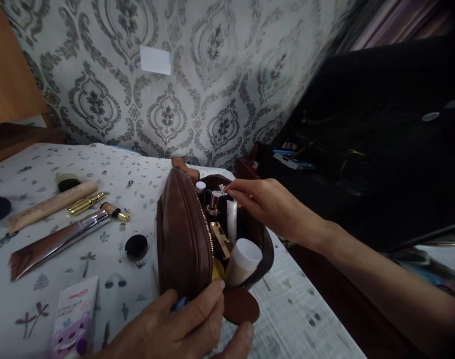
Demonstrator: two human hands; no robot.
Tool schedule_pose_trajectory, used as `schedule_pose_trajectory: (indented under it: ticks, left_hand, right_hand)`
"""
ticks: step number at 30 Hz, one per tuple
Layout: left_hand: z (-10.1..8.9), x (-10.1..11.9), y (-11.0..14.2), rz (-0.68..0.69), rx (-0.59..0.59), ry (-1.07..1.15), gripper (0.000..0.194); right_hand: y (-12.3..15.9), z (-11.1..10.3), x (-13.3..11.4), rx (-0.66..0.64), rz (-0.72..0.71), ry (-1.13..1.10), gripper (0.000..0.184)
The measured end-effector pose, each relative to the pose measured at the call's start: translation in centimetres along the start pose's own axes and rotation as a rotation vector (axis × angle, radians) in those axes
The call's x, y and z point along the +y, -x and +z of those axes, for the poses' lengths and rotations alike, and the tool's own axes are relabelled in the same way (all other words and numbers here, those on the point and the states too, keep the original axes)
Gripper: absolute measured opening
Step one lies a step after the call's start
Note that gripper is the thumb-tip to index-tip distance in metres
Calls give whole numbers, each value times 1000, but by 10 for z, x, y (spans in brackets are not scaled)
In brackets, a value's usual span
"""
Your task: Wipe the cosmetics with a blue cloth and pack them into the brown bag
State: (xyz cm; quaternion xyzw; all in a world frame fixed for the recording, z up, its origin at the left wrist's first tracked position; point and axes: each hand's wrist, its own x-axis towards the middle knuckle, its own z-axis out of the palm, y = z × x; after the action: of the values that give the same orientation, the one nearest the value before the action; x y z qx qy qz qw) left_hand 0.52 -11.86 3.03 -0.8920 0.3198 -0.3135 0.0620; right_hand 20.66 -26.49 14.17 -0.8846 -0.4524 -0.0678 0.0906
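A brown zip cosmetic bag (182,234) stands unzipped on the table, packed with cosmetics. My right hand (272,204) reaches over its far side, thumb and fingers pinched together at a small pale, shiny item I cannot make out. Just below those fingertips is a slim white tube (231,222). Beside it are a silver-capped bottle (214,200) and a gold case (220,240). A white-capped container (244,262) leans at the near end. My left hand (186,324) lies against the bag's near end, fingers stretched and thumb apart. Under its fingers shows a bit of something blue.
Left of the bag lie a rose-coloured tube (59,244), a beige tube (55,203), a gold lipstick (85,203), a small gold-capped vial (115,211), a round black jar (136,247) and a purple-white tube (74,319). The table's right edge (317,294) runs close by; patterned wallpaper (167,109) rises behind.
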Motion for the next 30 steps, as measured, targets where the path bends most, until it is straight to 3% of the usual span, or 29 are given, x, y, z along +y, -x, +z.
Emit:
schedule_pose_trajectory:
  ticks: [11,17,25,30]
  left_hand:
    - [-3,-2,1,-9,13,33,34]
    - [-3,-2,-1,-13,33,34,32]
    - [-4,-2,-1,-5,27,22,37]
    - [-5,-1,-2,-13,44,24,34]
  right_hand:
    - [-11,-13,2,85,-19,-17,34]
    - [-7,3,1,-37,17,24,30]
    - [2,14,3,23,-31,150,10]
    - [7,15,6,107,-127,47,15]
